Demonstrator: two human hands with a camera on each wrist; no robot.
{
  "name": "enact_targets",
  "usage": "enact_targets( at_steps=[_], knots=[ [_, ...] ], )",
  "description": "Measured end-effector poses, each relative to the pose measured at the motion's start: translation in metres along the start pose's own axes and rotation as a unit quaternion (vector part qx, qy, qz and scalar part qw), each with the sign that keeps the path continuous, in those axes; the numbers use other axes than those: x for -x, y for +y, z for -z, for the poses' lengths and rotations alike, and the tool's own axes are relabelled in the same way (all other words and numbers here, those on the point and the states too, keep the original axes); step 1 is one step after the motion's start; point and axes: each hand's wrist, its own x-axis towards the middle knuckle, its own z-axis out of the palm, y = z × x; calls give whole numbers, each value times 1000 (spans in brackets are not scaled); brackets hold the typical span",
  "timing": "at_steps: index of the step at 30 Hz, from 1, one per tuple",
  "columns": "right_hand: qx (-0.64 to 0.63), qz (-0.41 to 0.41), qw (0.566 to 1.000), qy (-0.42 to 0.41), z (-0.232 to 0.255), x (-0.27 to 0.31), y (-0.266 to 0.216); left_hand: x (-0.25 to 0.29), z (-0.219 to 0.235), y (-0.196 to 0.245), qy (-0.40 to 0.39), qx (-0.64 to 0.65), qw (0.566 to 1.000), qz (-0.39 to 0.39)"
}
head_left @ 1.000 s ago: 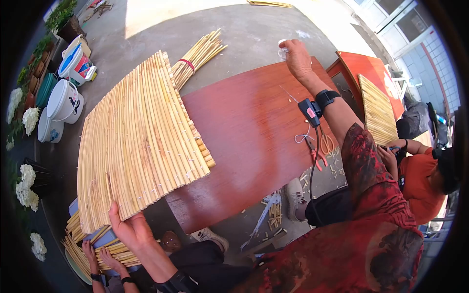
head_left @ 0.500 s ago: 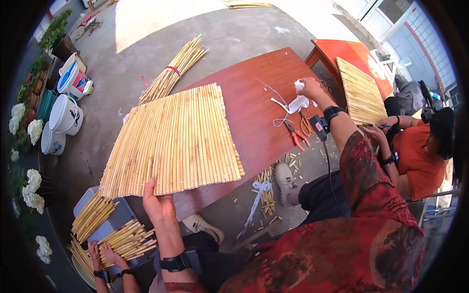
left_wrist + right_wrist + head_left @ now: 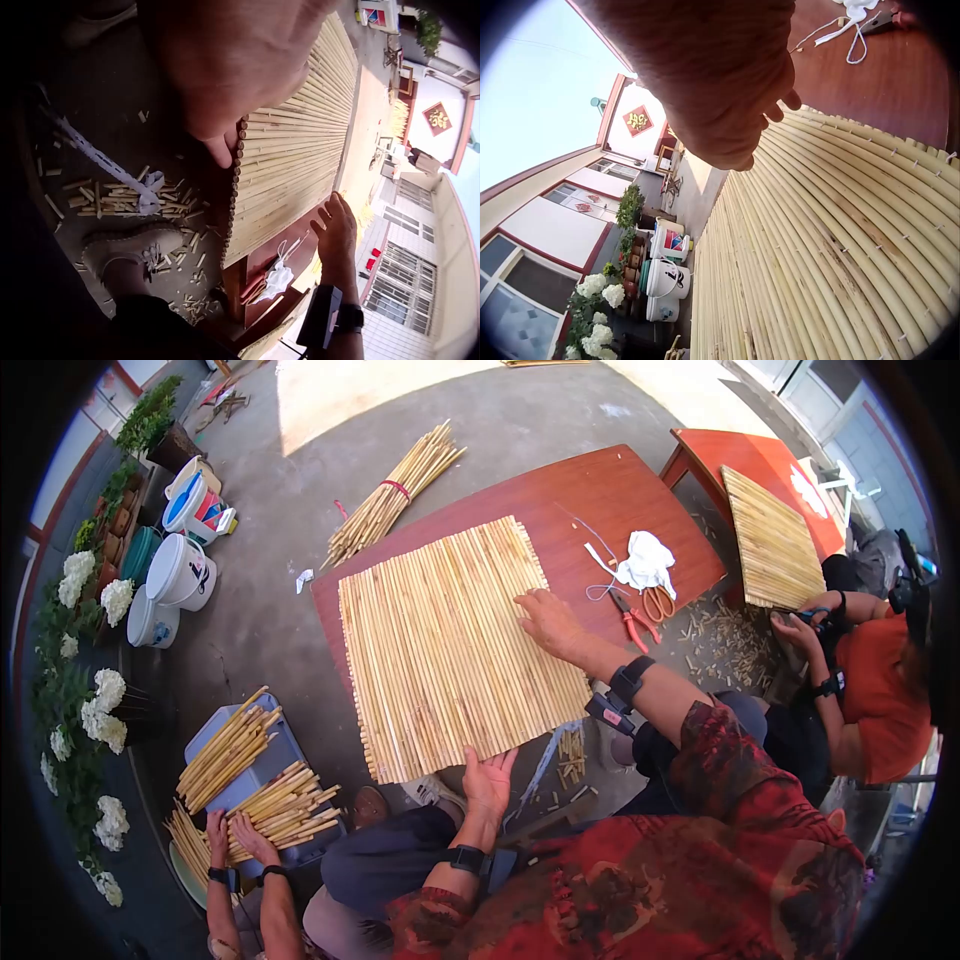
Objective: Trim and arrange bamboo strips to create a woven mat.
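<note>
A mat of pale yellow stalks (image 3: pixel 440 650), tied with small knots of thread, lies slanted over the reddish-brown table (image 3: pixel 590 495), its near edge jutting past the tabletop. My left hand (image 3: pixel 487 785) holds that near edge from below, palm up, thumb at the stalk ends; in the left wrist view the hand (image 3: pixel 240 67) covers part of the mat. At the mat's right side rests my right hand (image 3: pixel 555 625), its fingers extended over the edge stalks. Beyond it on the table are a crumpled white cloth (image 3: pixel 648 563), red-handled pliers (image 3: pixel 634 622), orange-handled scissors (image 3: pixel 658 603) and white string (image 3: pixel 600 592).
At right, a person in orange (image 3: pixel 870 680) works at another stalk mat (image 3: pixel 775 540). Another person's hands (image 3: pixel 245 838) rest on stalks over a blue-grey tray (image 3: pixel 285 735). A tied stalk bundle (image 3: pixel 400 490) lies behind the table. White buckets (image 3: pixel 180 572) stand left; cut stubs litter the floor.
The mat has come down and rightward over the table with my left hand. My right hand let go of the white cloth by the scissors and moved onto the mat's right edge.
</note>
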Motion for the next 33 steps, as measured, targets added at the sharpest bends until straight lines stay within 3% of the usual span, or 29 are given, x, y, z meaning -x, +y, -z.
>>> enact_targets(
  at_steps=[1, 3, 4, 5, 6, 7, 8, 9, 10, 11, 12, 13, 15, 17, 19, 21, 23, 29, 33],
  knots=[
    [21, 10, 999, 32, -5, 5, 0, 3, 4, -6, -27, -9, 997, 78],
    [5, -3, 1000, 21, -13, 11, 5, 5, 10, -8, -3, -17, 997, 73],
    [8, -38, 999, 38, -21, 17, 14, 6, 14, 1, -24, -166, 968, 185],
    [12, -70, 996, 57, -26, 20, 24, 2, 16, 16, -46, -309, 906, 288],
    [8, -72, 996, 53, -25, 28, 30, 6, 2, 54, -80, -452, 849, 260],
    [2, -61, 991, 120, -21, 32, 38, 8, -13, 73, -57, -476, 866, 142],
    [-3, -48, 981, 189, -16, 35, 47, 16, -28, 80, -53, -484, 860, 150],
    [-3, -49, 981, 188, -16, 42, 55, -3, -34, 114, 10, -552, 824, -130],
    [-47, -123, 972, 196, -16, 51, 64, -10, -43, 130, 71, -642, 724, -241],
    [-93, -193, 956, 202, -17, 56, 69, -19, -50, 137, 78, -721, 601, -336],
    [-89, -194, 955, 203, -16, 66, 72, -27, -58, 139, 80, -776, 462, -422],
    [-91, -232, 955, 162, -17, 78, 70, -38, -62, 136, 80, -776, 463, -422],
    [-90, -274, 950, 119, -16, 100, 63, -64, -63, 115, 29, -832, 377, -406],
    [-151, -323, 931, 81, -10, 114, 55, -85, -59, 97, 25, -836, 370, -404],
    [-175, -307, 933, 64, -26, 129, 70, -97, -57, 83, 21, -842, 366, -396],
    [-198, -283, 937, 53, -29, 133, 87, -102, -62, 76, 53, -869, 308, -384],
    [-214, -282, 934, -35, -41, 129, 90, -105, -62, 83, 56, -876, 303, -371],
    [-222, -303, 926, -31, -47, 126, 98, -106, -62, 75, 64, -881, 284, -374],
    [-244, -320, 913, -59, -34, 127, 86, -104, -65, 74, 60, -874, 297, -379]
  ],
)
